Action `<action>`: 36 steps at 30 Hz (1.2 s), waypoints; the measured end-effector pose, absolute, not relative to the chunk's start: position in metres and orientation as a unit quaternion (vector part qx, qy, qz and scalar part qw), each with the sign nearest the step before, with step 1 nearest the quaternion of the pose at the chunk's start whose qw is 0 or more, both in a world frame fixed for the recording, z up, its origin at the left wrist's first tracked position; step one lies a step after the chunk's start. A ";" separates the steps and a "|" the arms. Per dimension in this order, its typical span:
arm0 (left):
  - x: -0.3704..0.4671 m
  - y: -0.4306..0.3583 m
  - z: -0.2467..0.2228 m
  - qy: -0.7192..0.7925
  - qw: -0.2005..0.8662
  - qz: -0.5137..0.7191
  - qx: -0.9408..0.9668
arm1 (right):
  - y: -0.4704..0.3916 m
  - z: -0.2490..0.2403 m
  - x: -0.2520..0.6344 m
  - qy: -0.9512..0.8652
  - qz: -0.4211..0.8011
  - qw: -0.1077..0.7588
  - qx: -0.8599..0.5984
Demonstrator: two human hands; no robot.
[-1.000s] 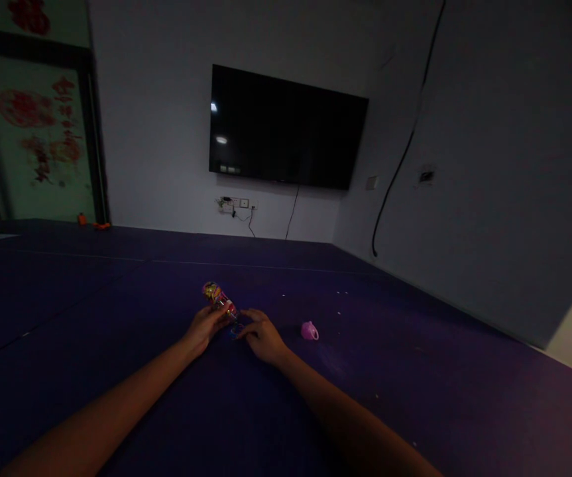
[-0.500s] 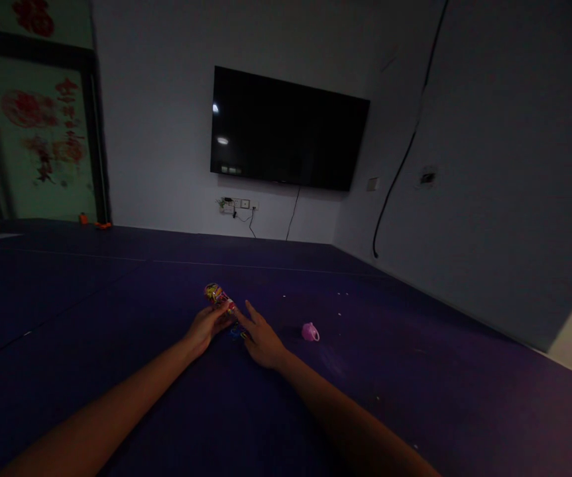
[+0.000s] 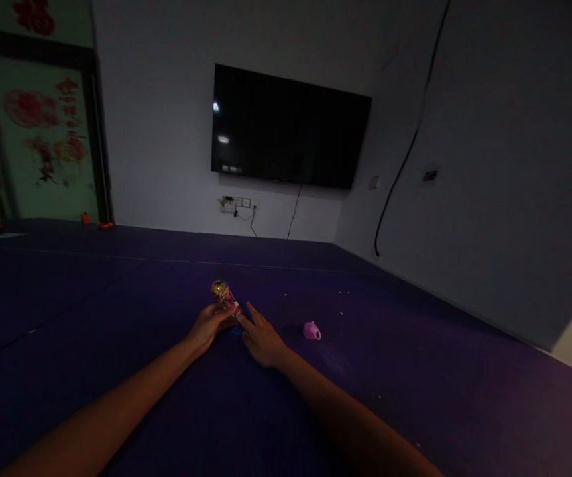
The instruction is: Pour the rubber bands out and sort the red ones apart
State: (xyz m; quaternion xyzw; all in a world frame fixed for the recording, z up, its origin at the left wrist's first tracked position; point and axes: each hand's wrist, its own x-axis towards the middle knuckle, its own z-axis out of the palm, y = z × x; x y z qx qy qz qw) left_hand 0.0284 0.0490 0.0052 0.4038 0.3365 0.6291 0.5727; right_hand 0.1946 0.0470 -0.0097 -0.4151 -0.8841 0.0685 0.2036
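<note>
My left hand (image 3: 208,329) is closed around a small clear bottle (image 3: 225,296) with many-coloured bits inside. The bottle lies tilted, its rounded end pointing up and away to the left. My right hand (image 3: 262,339) is beside the bottle's near end, its fingers apart and one fingertip at or very close to the bottle. Between the hands a small heap of blue and yellow strands, like rubber bands (image 3: 237,330), lies low at the floor, partly hidden by the fingers. A pink cap with a ring handle (image 3: 311,330) rests to the right of my right hand.
The purple floor (image 3: 176,397) carries several tiny white scraps. A wall television (image 3: 290,129) hangs ahead, with sockets (image 3: 236,203) and cords below. Another black cable (image 3: 403,162) hangs down the right wall. Orange objects (image 3: 105,225) sit by the door at the left.
The bottle has turned slightly more upright and shifted a little right with my left hand. My right hand stays almost in place. The pink cap has not moved on the floor.
</note>
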 end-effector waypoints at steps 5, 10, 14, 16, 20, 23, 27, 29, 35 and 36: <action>0.030 0.047 0.005 0.340 0.563 0.643 0.393 | 0.048 -0.010 0.195 -0.881 0.074 0.194 -0.424; 0.032 0.047 0.004 0.346 0.552 0.655 0.382 | 0.046 -0.009 0.195 -0.875 0.085 0.216 -0.424; 0.033 0.047 0.005 0.354 0.545 0.661 0.376 | 0.046 -0.009 0.196 -0.873 0.085 0.229 -0.423; 0.033 0.047 0.005 0.358 0.539 0.665 0.372 | 0.046 -0.010 0.196 -0.871 0.085 0.233 -0.425; 0.033 0.048 0.005 0.362 0.532 0.672 0.366 | 0.046 -0.010 0.196 -0.872 0.080 0.234 -0.422; 0.032 0.049 0.005 0.365 0.530 0.673 0.364 | 0.045 -0.009 0.196 -0.873 0.077 0.240 -0.417; 0.032 0.048 0.006 0.368 0.529 0.672 0.365 | 0.044 -0.008 0.196 -0.870 0.077 0.250 -0.417; 0.033 0.048 0.007 0.367 0.531 0.669 0.369 | 0.044 -0.008 0.196 -0.869 0.077 0.253 -0.418; 0.032 0.049 0.006 0.370 0.527 0.670 0.369 | 0.045 -0.006 0.195 -0.858 0.087 0.279 -0.421; 0.031 0.049 0.006 0.371 0.526 0.671 0.367 | 0.046 -0.006 0.195 -0.855 0.090 0.288 -0.423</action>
